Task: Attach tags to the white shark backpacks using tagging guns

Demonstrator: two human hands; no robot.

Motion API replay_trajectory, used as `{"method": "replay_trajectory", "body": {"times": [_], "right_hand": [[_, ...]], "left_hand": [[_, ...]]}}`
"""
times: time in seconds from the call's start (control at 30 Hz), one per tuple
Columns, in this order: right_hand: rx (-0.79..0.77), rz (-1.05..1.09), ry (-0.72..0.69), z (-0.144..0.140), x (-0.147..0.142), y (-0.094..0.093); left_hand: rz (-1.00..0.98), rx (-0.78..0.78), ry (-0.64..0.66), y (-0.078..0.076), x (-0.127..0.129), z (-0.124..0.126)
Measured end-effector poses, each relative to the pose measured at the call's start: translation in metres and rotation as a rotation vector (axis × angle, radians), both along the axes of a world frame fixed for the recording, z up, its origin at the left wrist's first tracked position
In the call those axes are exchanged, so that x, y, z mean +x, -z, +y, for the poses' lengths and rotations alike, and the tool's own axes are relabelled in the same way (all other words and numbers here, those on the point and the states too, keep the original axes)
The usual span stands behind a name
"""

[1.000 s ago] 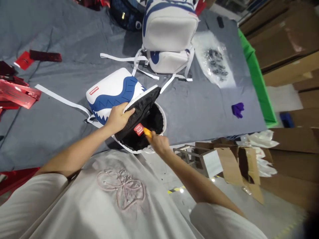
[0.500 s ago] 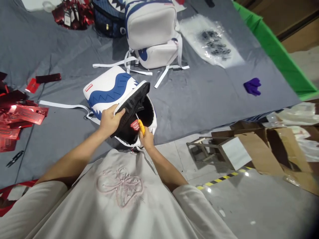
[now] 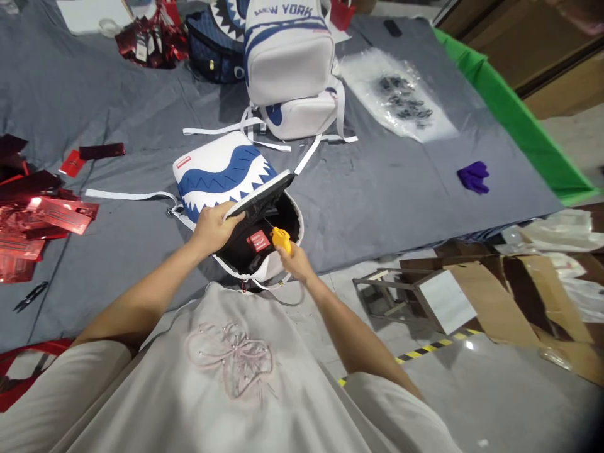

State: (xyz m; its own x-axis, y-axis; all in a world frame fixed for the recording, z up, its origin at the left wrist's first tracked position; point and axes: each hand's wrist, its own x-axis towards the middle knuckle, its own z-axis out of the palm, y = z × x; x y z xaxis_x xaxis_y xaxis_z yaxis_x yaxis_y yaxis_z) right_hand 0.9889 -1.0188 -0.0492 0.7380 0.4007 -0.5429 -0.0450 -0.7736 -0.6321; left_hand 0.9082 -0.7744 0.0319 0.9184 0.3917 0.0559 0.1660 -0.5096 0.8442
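A white backpack (image 3: 212,167) with a blue wave and zigzag teeth lies on the table with its mouth unzipped towards me. My left hand (image 3: 213,230) pinches the edge of its front panel and holds it up, so the black lining shows. Just inside the opening, my right hand (image 3: 295,260) grips a yellow-handled tool (image 3: 281,240) with a thin metal tip pointing into the bag. Beside the tool, a red label (image 3: 258,241) sits on the lining. The tip's far end is hard to make out against the black.
More white backpacks (image 3: 292,66) and a dark blue one (image 3: 212,53) stand behind. Red foil packets (image 3: 44,214) and black snips (image 3: 31,297) lie left. A plastic bag (image 3: 401,94) and a purple glove-like item (image 3: 473,177) lie right. A stool (image 3: 443,301) stands on the floor.
My right hand and the yellow tool have moved right and turned, and more of the red label shows. My left hand still holds the panel. The view has shifted slightly.
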Motion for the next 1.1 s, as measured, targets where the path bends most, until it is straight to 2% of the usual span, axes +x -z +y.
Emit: {"method": "replay_trajectory", "body": {"times": [0.13,0.23,0.33,0.4,0.53,0.67,0.8,0.97,1.1], "right_hand": [[-0.270,0.111,-0.130,-0.023,0.047,-0.053],[-0.432,0.195,-0.228,-0.034,0.068,-0.084],[-0.509,0.236,-0.285,-0.039,0.077,-0.103],[-0.499,0.241,-0.281,-0.039,0.080,-0.109],[-0.345,0.245,-0.164,-0.038,0.088,-0.104],[-0.134,0.218,0.014,-0.035,0.087,-0.084],[0.028,0.226,0.116,-0.025,0.075,-0.062],[0.147,0.255,0.158,-0.015,0.063,-0.048],[0.170,0.293,0.086,-0.008,0.046,-0.048]], "left_hand": [[0.020,-0.007,-0.003,0.000,0.000,0.004],[0.033,-0.020,-0.002,0.001,0.000,0.006],[0.037,-0.033,0.004,0.003,-0.001,0.009],[0.033,-0.040,0.002,0.004,-0.001,0.011],[0.012,-0.050,-0.027,0.004,0.000,0.019],[-0.007,-0.001,-0.026,0.002,0.001,0.023],[-0.012,0.018,0.003,-0.002,0.002,0.020],[-0.006,0.052,0.029,-0.006,0.007,0.016],[0.004,0.050,0.013,-0.004,0.009,0.015]]}}
